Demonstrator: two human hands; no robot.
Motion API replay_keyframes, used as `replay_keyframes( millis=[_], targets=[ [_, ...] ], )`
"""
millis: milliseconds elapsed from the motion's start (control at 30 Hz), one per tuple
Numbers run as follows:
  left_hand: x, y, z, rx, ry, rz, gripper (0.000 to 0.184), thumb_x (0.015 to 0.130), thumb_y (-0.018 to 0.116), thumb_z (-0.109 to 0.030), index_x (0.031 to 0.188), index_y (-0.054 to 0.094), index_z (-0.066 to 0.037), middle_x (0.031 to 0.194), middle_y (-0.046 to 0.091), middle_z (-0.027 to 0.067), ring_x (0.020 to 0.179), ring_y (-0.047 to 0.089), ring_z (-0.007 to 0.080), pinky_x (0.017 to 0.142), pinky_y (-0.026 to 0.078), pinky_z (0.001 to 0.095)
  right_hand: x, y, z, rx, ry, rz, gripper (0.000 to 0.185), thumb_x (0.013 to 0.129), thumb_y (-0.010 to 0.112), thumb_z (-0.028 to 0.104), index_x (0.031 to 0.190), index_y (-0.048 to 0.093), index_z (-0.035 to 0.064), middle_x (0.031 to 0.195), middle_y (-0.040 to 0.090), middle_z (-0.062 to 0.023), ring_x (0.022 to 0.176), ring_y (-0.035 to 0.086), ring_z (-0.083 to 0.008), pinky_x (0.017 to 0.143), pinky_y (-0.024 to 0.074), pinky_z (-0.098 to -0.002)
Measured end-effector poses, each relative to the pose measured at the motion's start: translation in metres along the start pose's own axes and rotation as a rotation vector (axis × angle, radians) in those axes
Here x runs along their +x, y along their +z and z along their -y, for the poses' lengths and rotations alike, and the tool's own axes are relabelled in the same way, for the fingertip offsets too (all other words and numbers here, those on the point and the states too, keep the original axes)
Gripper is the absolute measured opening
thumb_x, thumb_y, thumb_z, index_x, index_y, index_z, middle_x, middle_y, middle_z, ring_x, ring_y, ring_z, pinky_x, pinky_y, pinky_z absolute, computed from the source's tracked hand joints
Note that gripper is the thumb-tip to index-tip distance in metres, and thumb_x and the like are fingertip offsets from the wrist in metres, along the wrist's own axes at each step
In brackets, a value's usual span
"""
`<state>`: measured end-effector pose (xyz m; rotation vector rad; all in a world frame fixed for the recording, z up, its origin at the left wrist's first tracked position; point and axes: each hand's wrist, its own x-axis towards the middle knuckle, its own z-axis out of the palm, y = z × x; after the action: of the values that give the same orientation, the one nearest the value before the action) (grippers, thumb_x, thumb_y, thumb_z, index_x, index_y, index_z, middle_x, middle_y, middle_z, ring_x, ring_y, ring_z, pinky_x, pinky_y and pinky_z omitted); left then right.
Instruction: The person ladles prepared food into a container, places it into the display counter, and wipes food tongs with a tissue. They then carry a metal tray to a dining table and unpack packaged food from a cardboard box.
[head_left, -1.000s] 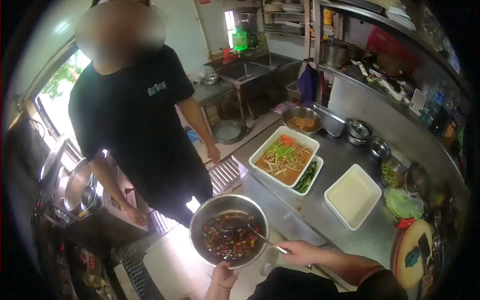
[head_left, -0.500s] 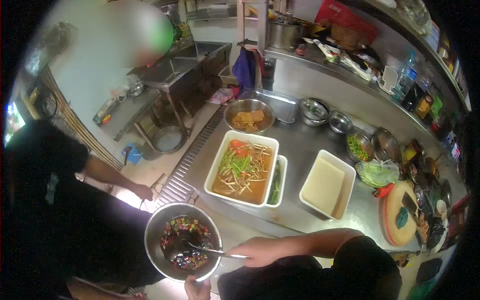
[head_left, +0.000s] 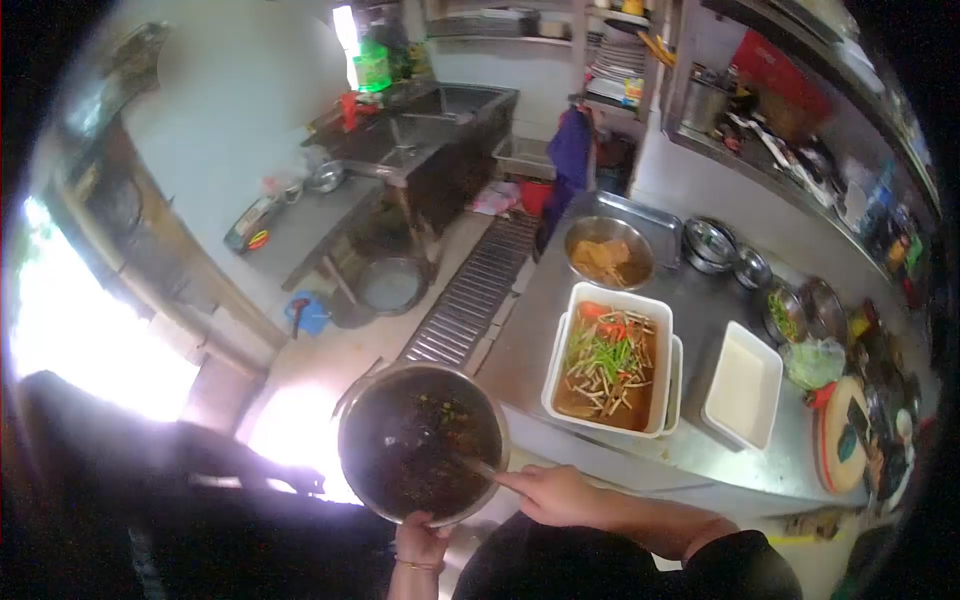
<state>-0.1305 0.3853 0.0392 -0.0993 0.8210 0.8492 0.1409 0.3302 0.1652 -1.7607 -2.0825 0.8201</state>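
A large steel mixing bowl (head_left: 355, 400) holds dark liquid with small red and green chopped pieces in it. My left hand (head_left: 422, 541) grips the near rim of this bowl from below, fingers closed on it. My right hand (head_left: 556, 492) is closed around the handle of a metal spoon (head_left: 480, 466). The spoon's far end dips into the liquid and cannot be seen. Right of the bowl, on the steel counter, a white rectangular tub (head_left: 661, 405) contains brown liquid topped with green and red strips and pale stalks.
Another person in dark clothing (head_left: 200, 520) stands at the left. On the counter are a steel bowl (head_left: 640, 282) of yellowish slabs, a white tub (head_left: 775, 375) with pale contents and a round chopping board (head_left: 836, 465) with a cleaver. A floor drain grate (head_left: 470, 290) runs alongside.
My view has turned left, so the counter appears farther right. The other person's arm has drawn away from the bowl. The bowl's contents look darker and more blurred.
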Motion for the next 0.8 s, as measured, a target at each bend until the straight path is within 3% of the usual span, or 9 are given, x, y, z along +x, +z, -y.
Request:
replay_keyframes(
  millis=[167,200,300,400,500,600,667,767,800],
  targets=[
    [0.012,0.075,-0.038,-0.017,-0.019,0.139,0.052,0.078,0.044,-0.004,0.129,0.041,0.002,0.128,0.048,0.0214,0.114,0.052,0.0394,0.088,0.050,0.0599,0.049,0.006,0.000,-0.102,0.106,-0.008,0.050,0.084,0.051,0.018,0.133,0.045,0.0207,0.088,0.057,-0.0114,0.067,0.061,-0.0319,0.056,0.0499,-0.0444],
    [0.023,0.077,-0.049,0.052,-0.100,0.167,0.057,0.068,0.049,-0.001,0.125,0.049,0.001,0.122,0.057,0.0185,0.112,0.056,0.0347,0.096,0.051,0.0455,0.062,0.013,-0.007,-0.127,0.102,-0.015,0.049,0.083,0.051,0.018,0.132,0.046,0.0206,0.087,0.057,-0.0118,0.067,0.061,-0.0313,0.055,0.0499,-0.0438],
    [0.070,0.066,-0.066,0.055,-0.037,-0.014,0.058,0.065,0.050,0.002,0.123,0.050,0.002,0.120,0.058,0.0186,0.111,0.057,0.0334,0.097,0.050,0.0450,0.105,0.012,-0.015,-0.143,0.090,-0.097,0.049,0.082,0.051,0.018,0.131,0.047,0.0198,0.087,0.058,-0.0118,0.068,0.062,-0.0310,0.057,0.0504,-0.0438],
    [0.151,-0.014,-0.084,0.786,0.257,0.043,0.045,0.073,0.049,-0.001,0.118,0.050,0.003,0.119,0.056,0.0197,0.112,0.055,0.0335,0.095,0.049,0.0460,0.149,-0.005,-0.019,-0.145,0.097,-0.070,0.054,0.081,0.054,0.016,0.134,0.046,0.0184,0.092,0.061,-0.0115,0.071,0.063,-0.0293,0.060,0.0508,-0.0427],
    [0.135,0.109,-0.102,0.002,0.070,-0.048,0.055,0.075,0.043,0.002,0.128,0.033,0.010,0.121,0.050,0.0255,0.111,0.055,0.0369,0.096,0.050,0.0476,0.177,0.001,-0.031,0.092,0.069,-0.209,0.053,0.081,0.055,0.012,0.134,0.047,0.0150,0.102,0.063,-0.0144,0.074,0.064,-0.0290,0.064,0.0517,-0.0396],
    [0.165,0.135,-0.130,-0.074,0.056,0.021,0.050,0.078,0.039,0.002,0.127,0.033,0.012,0.122,0.048,0.0271,0.114,0.052,0.0382,0.100,0.046,0.0477,0.213,-0.001,-0.040,0.251,0.083,-0.304,0.051,0.081,0.055,0.011,0.132,0.048,0.0112,0.110,0.062,-0.0179,0.078,0.065,-0.0296,0.069,0.0518,-0.0372],
    [0.205,0.118,-0.145,0.196,0.155,0.067,0.029,0.081,0.049,0.000,0.109,0.050,0.009,0.104,0.058,0.0193,0.100,0.059,0.0265,0.088,0.049,0.0376,0.239,-0.007,-0.040,0.275,0.133,-0.292,0.050,0.081,0.056,0.011,0.130,0.050,0.0096,0.109,0.063,-0.0192,0.080,0.065,-0.0301,0.071,0.0516,-0.0370],
    [0.271,0.094,-0.181,0.486,0.172,0.105,0.029,0.076,0.060,-0.004,0.102,0.053,0.007,0.097,0.060,0.0162,0.093,0.059,0.0243,0.083,0.049,0.0364,0.288,-0.021,-0.041,0.266,0.196,-0.274,0.048,0.081,0.057,0.013,0.128,0.051,0.0073,0.103,0.063,-0.0202,0.083,0.064,-0.0330,0.073,0.0510,-0.0400],
    [0.290,0.090,-0.199,0.565,0.138,0.124,0.043,0.074,0.053,-0.003,0.114,0.045,0.008,0.110,0.054,0.0210,0.104,0.055,0.0299,0.092,0.046,0.0418,0.307,-0.023,-0.043,0.263,0.195,-0.287,0.048,0.080,0.056,0.014,0.128,0.051,0.0057,0.102,0.063,-0.0209,0.085,0.064,-0.0354,0.075,0.0507,-0.0419]
  ],
)
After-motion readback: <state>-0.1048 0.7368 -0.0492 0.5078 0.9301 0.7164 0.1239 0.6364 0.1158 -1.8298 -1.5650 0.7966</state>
